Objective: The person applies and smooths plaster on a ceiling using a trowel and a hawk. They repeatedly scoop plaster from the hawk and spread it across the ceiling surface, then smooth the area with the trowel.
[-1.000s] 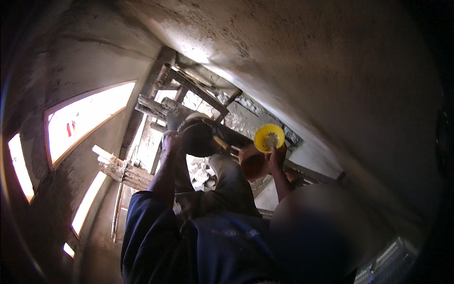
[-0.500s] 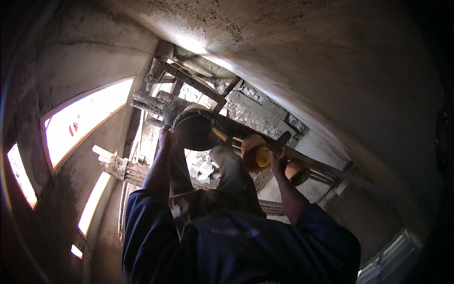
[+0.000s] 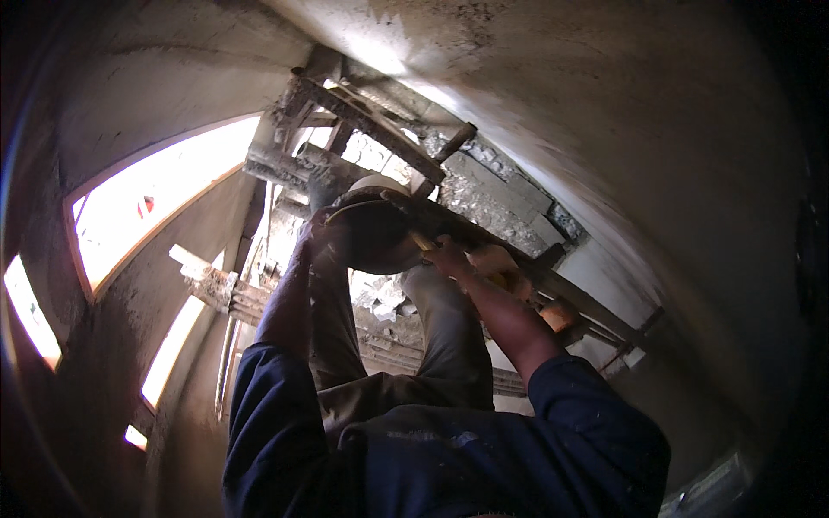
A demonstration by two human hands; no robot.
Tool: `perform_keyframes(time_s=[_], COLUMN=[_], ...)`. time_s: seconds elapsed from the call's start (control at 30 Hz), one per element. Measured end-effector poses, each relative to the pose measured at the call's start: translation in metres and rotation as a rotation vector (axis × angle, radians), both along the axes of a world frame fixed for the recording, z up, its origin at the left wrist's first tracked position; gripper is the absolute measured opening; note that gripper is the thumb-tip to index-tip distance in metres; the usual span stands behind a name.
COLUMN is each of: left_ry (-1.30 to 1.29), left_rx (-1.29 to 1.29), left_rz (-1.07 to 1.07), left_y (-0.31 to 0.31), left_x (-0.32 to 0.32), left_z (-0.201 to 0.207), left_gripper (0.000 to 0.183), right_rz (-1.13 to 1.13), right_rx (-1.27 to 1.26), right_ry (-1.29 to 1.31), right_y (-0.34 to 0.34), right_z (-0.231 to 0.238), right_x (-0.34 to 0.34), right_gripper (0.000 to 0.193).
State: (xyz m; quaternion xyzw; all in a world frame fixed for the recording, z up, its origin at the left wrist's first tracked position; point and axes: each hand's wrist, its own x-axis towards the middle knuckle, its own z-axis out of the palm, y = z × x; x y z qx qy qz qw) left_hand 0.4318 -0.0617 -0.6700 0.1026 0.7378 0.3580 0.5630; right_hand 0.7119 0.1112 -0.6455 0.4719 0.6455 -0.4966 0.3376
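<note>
A dark, round bucket (image 3: 367, 237) hangs or stands between my knees, its inside in deep shadow. My left hand (image 3: 318, 228) is closed on its left rim. At the bucket's right side is a tool with a yellow handle (image 3: 421, 241); its dark far end lies over the rim, and its kind is unclear. My right hand (image 3: 445, 256) is closed around the lower end of that handle. Just right of it, partly behind my forearm, sits an orange bucket (image 3: 501, 266).
Wooden scaffold poles (image 3: 367, 121) and planks surround me. A smaller orange container (image 3: 561, 316) sits to the right along a long beam (image 3: 596, 308). A plastered wall (image 3: 604, 138) rises on the right; bright window openings (image 3: 155, 203) are at left. Rubble (image 3: 380, 295) lies below.
My right hand has moved left from beside the yellow cup in the orange bucket to the tool's yellow handle. My left hand stays on the dark bucket. The view has shifted slightly.
</note>
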Motion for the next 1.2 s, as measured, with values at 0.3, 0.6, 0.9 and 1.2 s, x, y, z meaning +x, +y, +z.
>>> perform_keyframes(time_s=[0.3, 0.6, 0.9, 1.2], left_ry=[0.374, 0.38, 0.291, 0.319], left_rx=[-0.193, -0.093, -0.27, -0.162], left_rz=[-0.505, -0.269, 0.098, 0.478], left_y=[-0.029, 0.016, 0.025, 0.015], left_x=[0.024, 0.093, 0.085, 0.066], left_z=[-0.01, 0.06, 0.177, 0.203], left_gripper=[0.033, 0.036, 0.041, 0.034], right_rz=[-0.147, 0.27, 0.381, 0.274], right_rx=[-0.008, -0.002, 0.189, 0.175], right_ry=[-0.013, 0.228, 0.593, 0.586], right_y=[0.022, 0.025, 0.067, 0.12], right_z=[-0.017, -0.041, 0.107, 0.166], right_x=[-0.01, 0.023, -0.02, -0.001], right_gripper=[0.075, 0.06, 0.047, 0.046])
